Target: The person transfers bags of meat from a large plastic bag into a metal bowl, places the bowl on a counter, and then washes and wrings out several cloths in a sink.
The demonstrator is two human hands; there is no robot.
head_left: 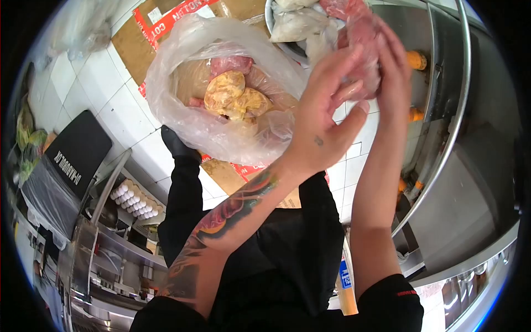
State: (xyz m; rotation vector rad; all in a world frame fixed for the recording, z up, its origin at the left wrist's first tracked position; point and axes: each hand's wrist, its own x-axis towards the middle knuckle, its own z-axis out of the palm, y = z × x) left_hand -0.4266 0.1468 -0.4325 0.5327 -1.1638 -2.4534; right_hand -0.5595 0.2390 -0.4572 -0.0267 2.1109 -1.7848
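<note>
Pink meat, one portion: held up between both hands, beside the bowl of pale bags. Left hand: fingers curled against the meat, thumb held apart. Right hand: fingers close together, bent about its right side. Plastic bag, open, one: over the middle of the cardboard, yellowish pieces inside. Tiled floor around the cardboard's left corner.

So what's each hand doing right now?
Left hand: against reddish-pink meat in clear plastic; grip can't be told.
Right hand: closed on that same meat.
</note>
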